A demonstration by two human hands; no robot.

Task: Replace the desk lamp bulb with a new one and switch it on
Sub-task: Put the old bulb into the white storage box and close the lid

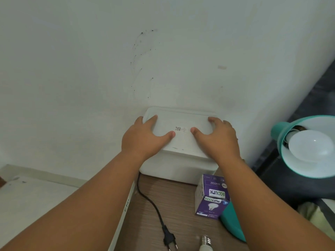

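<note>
The teal desk lamp's shade (290,165) tilts toward me at the right edge, with a round white bulb (310,145) seated in its socket, unlit. Its teal base (233,223) shows under my right forearm. A second bulb (205,243) lies on the wooden desk (148,223) at the bottom edge, screw cap pointing away from me. A purple Ecolink bulb box (211,196) stands upright beside it. The black cord ends in an unplugged plug (169,239). My left hand (143,136) and right hand (219,136) both press on the lid of a white plastic box (181,142) against the wall.
The white wall (126,60) rises directly behind the white box. To the left of the desk is a lower pale surface (36,196). Dark furniture (308,109) fills the right side behind the lamp.
</note>
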